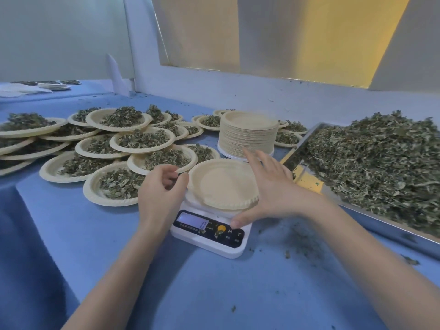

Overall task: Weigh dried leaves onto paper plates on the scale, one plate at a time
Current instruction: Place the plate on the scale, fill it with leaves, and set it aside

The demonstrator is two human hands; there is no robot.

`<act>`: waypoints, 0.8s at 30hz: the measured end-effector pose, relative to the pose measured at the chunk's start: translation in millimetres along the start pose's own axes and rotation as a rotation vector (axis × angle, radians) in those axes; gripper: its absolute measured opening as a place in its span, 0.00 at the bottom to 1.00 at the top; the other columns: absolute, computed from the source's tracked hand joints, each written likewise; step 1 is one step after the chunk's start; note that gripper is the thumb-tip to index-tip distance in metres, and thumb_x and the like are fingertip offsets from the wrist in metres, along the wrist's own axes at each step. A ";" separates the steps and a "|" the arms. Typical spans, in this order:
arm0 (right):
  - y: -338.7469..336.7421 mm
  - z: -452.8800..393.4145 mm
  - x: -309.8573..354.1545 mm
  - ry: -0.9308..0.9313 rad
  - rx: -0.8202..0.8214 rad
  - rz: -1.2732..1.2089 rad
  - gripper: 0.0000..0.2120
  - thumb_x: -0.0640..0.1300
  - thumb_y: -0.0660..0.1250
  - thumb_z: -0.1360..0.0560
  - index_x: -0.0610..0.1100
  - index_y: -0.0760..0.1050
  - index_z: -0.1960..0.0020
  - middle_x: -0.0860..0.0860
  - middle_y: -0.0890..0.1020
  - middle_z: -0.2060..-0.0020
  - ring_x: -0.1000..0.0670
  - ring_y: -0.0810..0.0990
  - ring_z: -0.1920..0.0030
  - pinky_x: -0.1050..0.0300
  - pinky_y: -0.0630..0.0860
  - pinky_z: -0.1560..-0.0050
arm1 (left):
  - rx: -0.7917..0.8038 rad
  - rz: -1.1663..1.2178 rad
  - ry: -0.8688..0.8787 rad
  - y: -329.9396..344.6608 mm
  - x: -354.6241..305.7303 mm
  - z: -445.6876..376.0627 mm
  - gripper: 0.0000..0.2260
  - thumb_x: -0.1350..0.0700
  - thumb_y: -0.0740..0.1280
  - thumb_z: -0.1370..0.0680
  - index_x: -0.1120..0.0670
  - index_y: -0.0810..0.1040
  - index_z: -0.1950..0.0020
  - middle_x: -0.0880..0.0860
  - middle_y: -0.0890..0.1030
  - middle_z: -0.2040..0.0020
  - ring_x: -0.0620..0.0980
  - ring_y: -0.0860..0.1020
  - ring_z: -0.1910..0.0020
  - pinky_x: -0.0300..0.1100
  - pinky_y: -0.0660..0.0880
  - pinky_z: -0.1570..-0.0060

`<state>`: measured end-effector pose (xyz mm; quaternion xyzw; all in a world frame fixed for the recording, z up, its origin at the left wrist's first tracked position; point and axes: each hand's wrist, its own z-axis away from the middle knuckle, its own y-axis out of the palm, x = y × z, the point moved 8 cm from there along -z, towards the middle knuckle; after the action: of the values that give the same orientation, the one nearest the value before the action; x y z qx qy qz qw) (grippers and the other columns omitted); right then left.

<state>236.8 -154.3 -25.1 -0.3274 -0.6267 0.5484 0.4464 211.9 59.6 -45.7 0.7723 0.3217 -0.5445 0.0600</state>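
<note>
Head view: many filled plates (140, 141) done; empty plate (222, 184) on scale (209, 234) (display zero), both hands (162, 189) released, leaves (371, 167) remain.

Scale (209, 231) before me on surface (95, 246), empty plate (222, 184) on it. Filled plates (114, 148) left, plate stack (247, 135) behind, leaf tray (371, 163) right.

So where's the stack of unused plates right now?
The stack of empty plates stands just behind the scale, left of the leaf tray, with filled plates to its left.
</note>
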 end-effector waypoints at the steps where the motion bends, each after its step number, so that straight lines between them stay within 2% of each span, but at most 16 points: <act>1: -1.1 2.2 -0.6 0.011 -0.001 -0.015 0.70 0.74 0.72 0.48 0.53 0.29 0.25 0.49 0.36 0.24 0.48 0.34 0.24 0.42 0.39 0.26 | 0.018 -0.021 0.043 2.2 -8.5 -1.1 0.09 0.52 0.67 0.26 0.52 0.77 0.47 0.46 0.79 0.55 0.42 0.76 0.56 0.39 0.72 0.55; 5: -6.5 11.7 -6.9 0.052 -0.011 -0.070 0.67 0.72 0.72 0.45 0.53 0.32 0.24 0.49 0.37 0.24 0.48 0.36 0.24 0.41 0.41 0.25 | 0.121 -0.057 0.163 16.3 -39.7 -5.4 0.07 0.53 0.68 0.26 0.49 0.77 0.48 0.46 0.78 0.52 0.41 0.75 0.56 0.38 0.71 0.55; 9: -18.9 20.8 -18.7 0.085 -0.074 -0.180 0.60 0.70 0.71 0.40 0.54 0.36 0.23 0.50 0.41 0.23 0.46 0.41 0.24 0.41 0.45 0.25 | 0.242 -0.109 0.254 47.8 -75.9 -3.1 0.07 0.53 0.68 0.28 0.50 0.79 0.50 0.40 0.76 0.56 0.44 0.75 0.54 0.40 0.68 0.54; 12: -38.2 27.6 -38.8 0.095 -0.191 -0.266 0.53 0.67 0.70 0.35 0.52 0.44 0.22 0.49 0.52 0.24 0.45 0.52 0.25 0.44 0.56 0.27 | 0.342 -0.164 0.421 90.5 -114.0 9.3 0.08 0.58 0.68 0.27 0.52 0.79 0.48 0.43 0.76 0.54 0.45 0.74 0.53 0.36 0.66 0.54; 14: -55.5 38.7 -57.2 0.083 -0.295 -0.324 0.45 0.61 0.72 0.33 0.50 0.54 0.24 0.47 0.65 0.31 0.49 0.63 0.30 0.51 0.63 0.31 | 0.427 -0.182 0.494 126.6 -135.9 20.5 0.12 0.63 0.67 0.28 0.54 0.79 0.46 0.46 0.76 0.53 0.44 0.72 0.56 0.33 0.63 0.57; 15: -62.7 45.7 -67.7 0.083 -0.330 -0.346 0.40 0.58 0.73 0.32 0.50 0.59 0.26 0.48 0.70 0.36 0.54 0.68 0.35 0.58 0.66 0.35 | 0.480 -0.180 0.507 145.3 -145.3 26.8 0.14 0.65 0.66 0.28 0.54 0.79 0.45 0.47 0.77 0.53 0.45 0.72 0.57 0.34 0.64 0.58; 16: -68.6 53.1 -80.8 0.095 -0.350 -0.354 0.37 0.56 0.74 0.32 0.49 0.64 0.28 0.50 0.74 0.41 0.60 0.71 0.41 0.65 0.68 0.42 | 0.535 -0.170 0.507 165.0 -154.4 33.9 0.15 0.66 0.65 0.29 0.53 0.79 0.45 0.49 0.78 0.53 0.46 0.72 0.59 0.36 0.67 0.57; 17: -72.5 60.3 -95.8 0.125 -0.351 -0.346 0.34 0.54 0.74 0.31 0.47 0.66 0.30 0.52 0.76 0.45 0.62 0.74 0.46 0.68 0.68 0.49 | 0.586 -0.162 0.506 184.6 -163.0 41.6 0.16 0.67 0.65 0.30 0.53 0.79 0.45 0.50 0.78 0.53 0.47 0.72 0.60 0.38 0.69 0.56; 19: -74.7 73.1 -131.1 0.234 -0.303 -0.292 0.33 0.53 0.74 0.31 0.47 0.66 0.30 0.53 0.76 0.48 0.56 0.74 0.50 0.64 0.66 0.54 | 0.686 -0.199 0.517 224.6 -178.0 57.9 0.18 0.68 0.64 0.30 0.52 0.77 0.44 0.51 0.77 0.52 0.50 0.74 0.58 0.42 0.72 0.53; 24: -74.9 94.6 -211.1 0.405 -0.180 -0.170 0.38 0.52 0.74 0.30 0.46 0.60 0.26 0.47 0.76 0.39 0.51 0.74 0.51 0.58 0.70 0.53 | 0.944 -0.369 0.509 317.0 -187.3 92.7 0.22 0.62 0.66 0.26 0.49 0.69 0.34 0.57 0.73 0.41 0.56 0.74 0.49 0.45 0.70 0.56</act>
<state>237.6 -395.5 6.1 -0.4152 -0.5962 0.3739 0.5765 278.3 -311.4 0.3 0.7533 0.1773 -0.4274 -0.4675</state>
